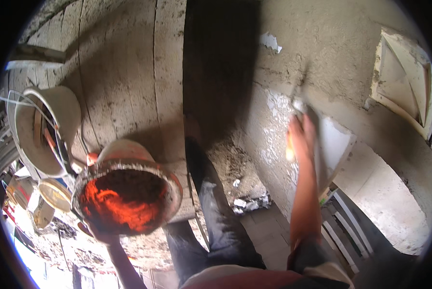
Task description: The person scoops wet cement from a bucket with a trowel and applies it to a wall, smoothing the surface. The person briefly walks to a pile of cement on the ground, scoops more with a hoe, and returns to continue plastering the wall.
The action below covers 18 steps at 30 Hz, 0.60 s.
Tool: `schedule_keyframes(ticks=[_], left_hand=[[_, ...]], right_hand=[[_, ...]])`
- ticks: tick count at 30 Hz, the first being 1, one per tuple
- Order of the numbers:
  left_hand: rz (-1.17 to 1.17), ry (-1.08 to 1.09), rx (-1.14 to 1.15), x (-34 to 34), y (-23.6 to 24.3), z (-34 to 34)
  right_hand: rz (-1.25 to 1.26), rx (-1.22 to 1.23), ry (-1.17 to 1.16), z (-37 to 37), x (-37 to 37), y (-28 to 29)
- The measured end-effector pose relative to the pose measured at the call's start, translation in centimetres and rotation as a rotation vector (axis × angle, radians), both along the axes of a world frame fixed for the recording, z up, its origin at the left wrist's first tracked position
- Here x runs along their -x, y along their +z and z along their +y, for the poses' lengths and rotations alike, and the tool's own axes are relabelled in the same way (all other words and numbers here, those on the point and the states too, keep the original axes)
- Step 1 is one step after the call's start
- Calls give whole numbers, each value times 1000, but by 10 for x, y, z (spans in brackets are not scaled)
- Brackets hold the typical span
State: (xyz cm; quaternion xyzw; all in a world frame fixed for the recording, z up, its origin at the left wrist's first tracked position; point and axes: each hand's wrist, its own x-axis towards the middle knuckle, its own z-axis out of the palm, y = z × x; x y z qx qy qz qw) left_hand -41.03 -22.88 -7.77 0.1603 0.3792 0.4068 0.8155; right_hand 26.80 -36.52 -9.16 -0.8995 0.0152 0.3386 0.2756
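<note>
At the lower left my left hand [100,234] grips the near side of an orange bucket [176,192], its fingers partly hidden behind the rim. The bucket is tilted toward me; its rim is crusted grey and dark wet material [134,185] lies against its bright orange inside. My right hand [302,137], arm stretched forward, is closed around a hand tool with a yellow handle [289,148]. The tool's working end is blurred against the wall, so its kind is unclear. There the grey plaster [331,58] meets a rough white patch [274,111].
A large pale bucket [64,108] holding tools stands on the plank platform [122,82] at the left. Round lids or tubs [56,195] sit below it. A square framed opening [404,79] is in the wall at right. Rubble [249,204] lies ahead of my legs.
</note>
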Motion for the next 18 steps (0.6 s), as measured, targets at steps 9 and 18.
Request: schedule_keyframes(ticks=[9,18], left_hand=[[431,-97,117,-46,12,26],[836,-298,-42,-250,94,26]], right_hand=[[336,-39,709,14,110,145],[-1006,329,1748,110,184,93]])
